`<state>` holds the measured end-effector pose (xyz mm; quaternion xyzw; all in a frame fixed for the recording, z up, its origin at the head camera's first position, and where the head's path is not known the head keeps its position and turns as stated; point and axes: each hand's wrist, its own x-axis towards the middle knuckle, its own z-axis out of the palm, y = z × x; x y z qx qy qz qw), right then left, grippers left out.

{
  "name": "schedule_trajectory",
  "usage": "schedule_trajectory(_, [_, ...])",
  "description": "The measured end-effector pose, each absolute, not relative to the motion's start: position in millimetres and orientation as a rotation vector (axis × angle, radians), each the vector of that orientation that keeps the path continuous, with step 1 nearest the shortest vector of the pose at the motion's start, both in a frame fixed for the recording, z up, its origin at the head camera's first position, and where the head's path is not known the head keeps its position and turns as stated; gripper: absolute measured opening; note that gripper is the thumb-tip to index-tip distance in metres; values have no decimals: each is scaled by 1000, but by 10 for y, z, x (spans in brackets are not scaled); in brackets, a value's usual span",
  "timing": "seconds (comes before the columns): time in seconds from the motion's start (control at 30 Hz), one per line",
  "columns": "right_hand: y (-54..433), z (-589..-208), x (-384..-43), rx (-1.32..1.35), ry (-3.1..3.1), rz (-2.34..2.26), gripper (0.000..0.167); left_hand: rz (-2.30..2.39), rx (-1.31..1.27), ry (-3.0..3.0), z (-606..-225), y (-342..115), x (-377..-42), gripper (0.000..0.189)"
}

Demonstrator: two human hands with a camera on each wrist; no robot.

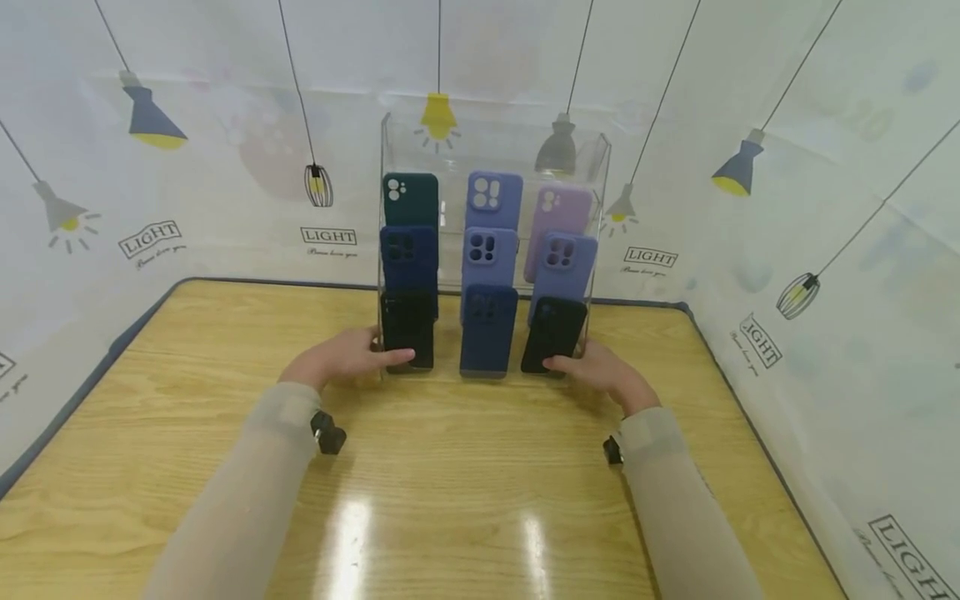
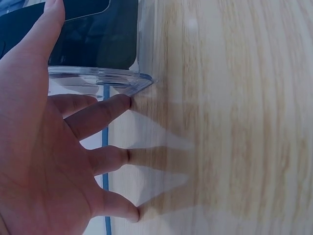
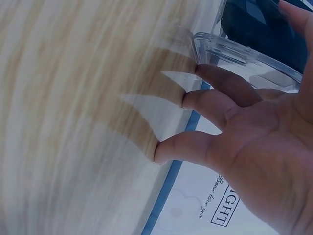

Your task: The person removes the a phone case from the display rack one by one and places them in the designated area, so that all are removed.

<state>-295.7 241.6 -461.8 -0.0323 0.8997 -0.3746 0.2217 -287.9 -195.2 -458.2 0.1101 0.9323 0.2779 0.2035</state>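
A clear acrylic display stand (image 1: 448,333) holds three columns of phone cases in stepped rows. My left hand (image 1: 347,355) grips its left side, thumb over the front black phone case (image 1: 408,321). On the other side my right hand (image 1: 600,372) grips the stand, its thumb on another black phone case (image 1: 557,329). Between them is a navy case (image 1: 487,333). Behind stand dark green (image 1: 411,200), blue (image 1: 409,254), periwinkle (image 1: 498,200) and lilac (image 1: 562,208) cases. In both wrist views, several fingertips touch the table beside the stand's clear edge (image 2: 98,72).
The stand is on a wood-grain table (image 1: 450,467) near its back edge. A white wall covering (image 1: 247,192) printed with hanging lamps rises behind and at both sides. A small black device (image 1: 327,433) is strapped at the left wrist.
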Motion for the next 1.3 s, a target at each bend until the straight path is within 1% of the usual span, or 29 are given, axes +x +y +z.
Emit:
schedule_trajectory(0.23, [2410,-4594,-2952,-70,2490,-997,118,771,315,2590,-4592,-1948,-2892,126])
schedule_trajectory(0.4, [2417,-4593,-2973,-84,2485,-1008,116,763,310,2567,-4567,-1941,-2907,129])
schedule_trajectory(0.47, [2425,-4585,-2985,-100,2481,-1012,117,774,300,2558,-4558,-1936,-2913,128])
schedule_trajectory(0.63, [2469,-4523,-3005,-171,2427,-980,127,769,296,2562,-4557,-1940,-2920,126])
schedule_trajectory(0.77, [2546,-4420,-2981,-245,2404,-906,127,763,304,2559,-4571,-1954,-2911,129])
schedule_trajectory(0.9, [2611,-4241,-2942,-301,2520,-943,121,756,313,2547,-4565,-1952,-2894,132])
schedule_trajectory(1.03, [2582,-4042,-2882,-332,2755,-985,116,743,295,2555,-4563,-1953,-2887,131])
schedule_trajectory(1.1, [2531,-3949,-2822,-323,2881,-948,110,736,284,2555,-4565,-1953,-2881,130])
schedule_trajectory(1.17, [2474,-3878,-2760,-311,2994,-880,97,737,268,2553,-4569,-1957,-2882,131])
schedule_trajectory(1.3, [2377,-3823,-2647,-347,3134,-753,63,740,272,2545,-4571,-1955,-2907,131])
